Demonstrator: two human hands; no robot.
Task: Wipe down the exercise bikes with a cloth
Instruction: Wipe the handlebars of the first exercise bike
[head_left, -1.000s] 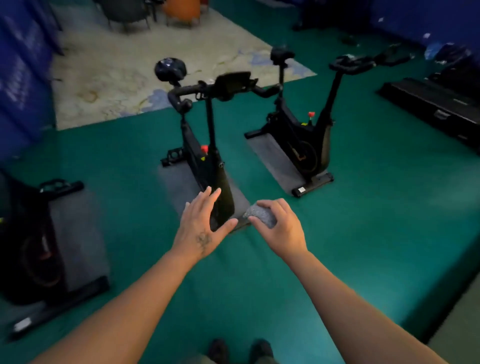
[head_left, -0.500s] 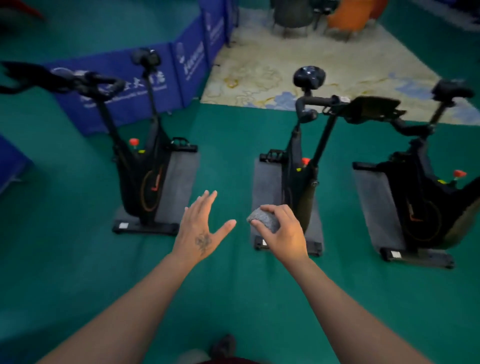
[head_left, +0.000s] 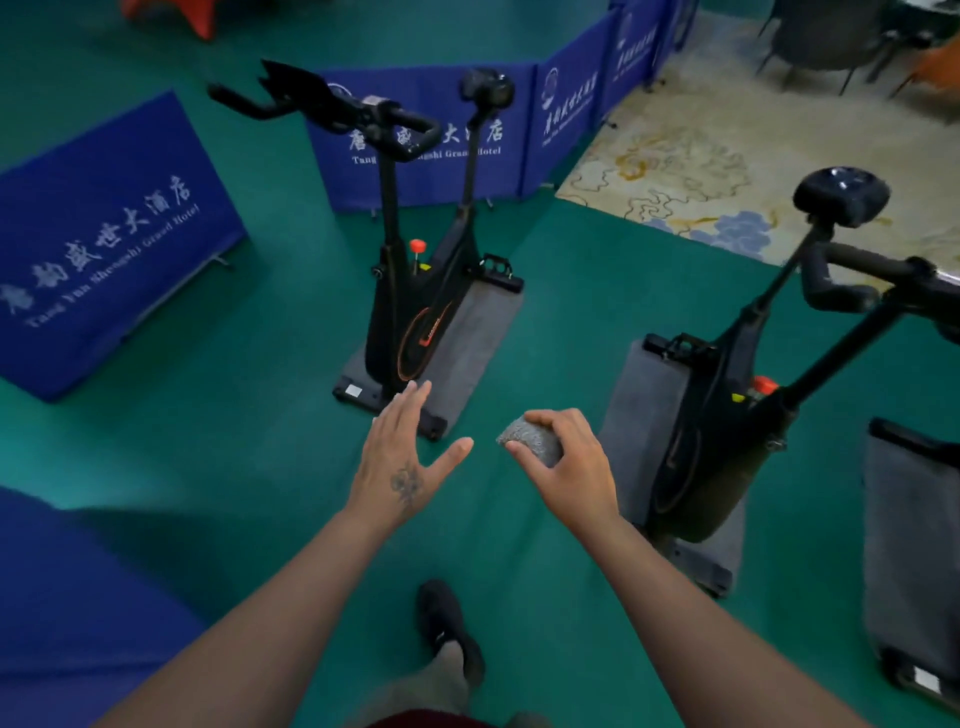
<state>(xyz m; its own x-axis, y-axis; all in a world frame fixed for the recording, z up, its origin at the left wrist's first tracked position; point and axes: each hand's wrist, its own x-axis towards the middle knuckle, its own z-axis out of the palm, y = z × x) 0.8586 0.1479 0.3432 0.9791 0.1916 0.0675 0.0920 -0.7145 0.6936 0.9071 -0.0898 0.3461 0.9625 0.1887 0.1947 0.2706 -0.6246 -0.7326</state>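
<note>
My right hand (head_left: 574, 470) grips a balled-up grey cloth (head_left: 531, 441) in front of me, in the air and touching no bike. My left hand (head_left: 402, 449) is held out flat beside it, fingers straight, holding nothing. A black exercise bike (head_left: 415, 306) stands ahead on a grey mat (head_left: 478, 338), its handlebars (head_left: 332, 111) to the upper left. A second black bike (head_left: 722, 415) stands to the right on its own mat, saddle (head_left: 841, 195) up high. Both hands are short of either bike.
Blue banner barriers (head_left: 104, 244) line the left and the back (head_left: 566, 104). A patterned cream carpet (head_left: 727, 161) with chairs lies at the upper right. A third mat (head_left: 909, 545) shows at the right edge. My foot (head_left: 447, 623) stands on the green floor (head_left: 234, 415).
The view has swung left: the bikes have slid to the right in frame and the blue barriers have come into sight. Both hands keep the same pose, the cloth still in the right.
</note>
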